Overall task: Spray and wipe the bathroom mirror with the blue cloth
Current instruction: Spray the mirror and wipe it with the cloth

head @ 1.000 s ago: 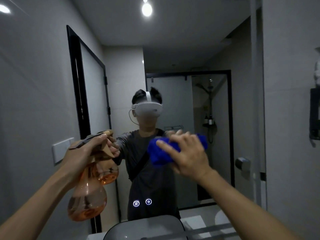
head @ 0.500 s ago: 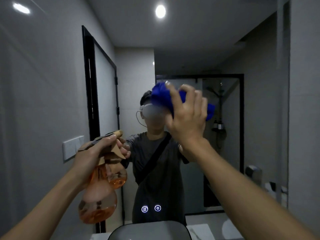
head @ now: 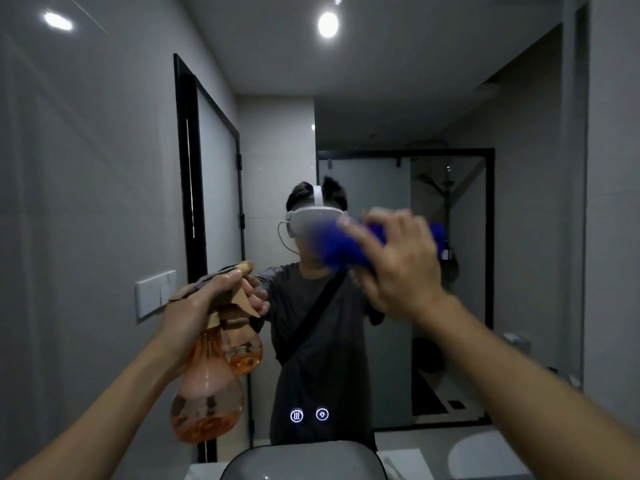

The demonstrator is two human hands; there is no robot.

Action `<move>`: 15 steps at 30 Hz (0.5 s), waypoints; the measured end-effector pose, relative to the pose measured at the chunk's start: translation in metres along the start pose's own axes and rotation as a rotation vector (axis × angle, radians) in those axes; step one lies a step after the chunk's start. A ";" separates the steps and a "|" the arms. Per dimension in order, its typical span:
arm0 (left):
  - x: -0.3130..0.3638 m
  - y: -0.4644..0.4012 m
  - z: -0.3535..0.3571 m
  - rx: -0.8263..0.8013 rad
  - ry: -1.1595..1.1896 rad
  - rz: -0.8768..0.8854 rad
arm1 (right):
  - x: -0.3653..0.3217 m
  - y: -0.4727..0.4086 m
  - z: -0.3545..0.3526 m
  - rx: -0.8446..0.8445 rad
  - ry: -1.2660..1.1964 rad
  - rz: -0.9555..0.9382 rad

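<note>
Two hands up | right hand [head: 401, 268] presses blue cloth [head: 341, 245] on mirror [head: 381, 98] | left hand [head: 204, 303] grips spray bottle [head: 207, 393]

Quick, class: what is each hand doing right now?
Left hand: grips the orange spray bottle at its trigger.
Right hand: presses the blue cloth against the mirror.
</note>
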State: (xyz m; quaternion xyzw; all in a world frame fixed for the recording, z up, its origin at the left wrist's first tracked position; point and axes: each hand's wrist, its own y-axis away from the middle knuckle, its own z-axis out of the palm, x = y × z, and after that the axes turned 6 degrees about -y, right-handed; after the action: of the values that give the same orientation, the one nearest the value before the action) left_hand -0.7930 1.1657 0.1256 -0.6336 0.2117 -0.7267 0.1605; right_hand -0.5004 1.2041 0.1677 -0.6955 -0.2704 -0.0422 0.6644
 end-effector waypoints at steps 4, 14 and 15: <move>0.003 0.001 0.006 0.000 0.052 0.014 | 0.006 -0.071 -0.003 0.192 0.063 0.448; 0.005 0.005 0.002 0.034 0.000 -0.050 | -0.088 0.013 0.024 -0.013 -0.048 0.184; 0.006 0.007 0.002 0.037 0.005 -0.058 | -0.092 0.021 0.025 -0.029 -0.051 0.190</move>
State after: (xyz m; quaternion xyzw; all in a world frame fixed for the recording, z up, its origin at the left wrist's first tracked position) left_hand -0.7923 1.1564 0.1273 -0.6344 0.1804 -0.7364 0.1505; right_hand -0.5771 1.1989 0.1076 -0.7282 -0.2195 0.0346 0.6483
